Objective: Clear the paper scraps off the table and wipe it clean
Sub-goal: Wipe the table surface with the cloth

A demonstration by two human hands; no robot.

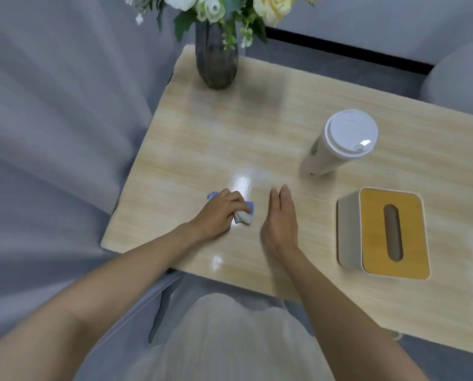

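Our bare left hand [220,213] presses a crumpled blue-and-white cloth [243,213] onto the pale wood-grain tabletop [191,149], grip clenched on it. Right hand [280,218] flat beside, fingers released, edge-on. White lidded cup [339,144] & wood-lidded white tissue box [381,232] stand further right.

Glossy wood-look table, soft cloth, matt plastic and paper.

The table [257,127] has a pale wood grain and a smooth, shiny finish, with bright glare just beyond the left hand [220,213]. Under that hand is a soft blue and white cloth [243,214], crumpled. Beyond the right hand [280,215] the cup [337,147] looks like matt paper with a smooth plastic lid. The tissue box [381,232] has matt white sides and a wooden top.
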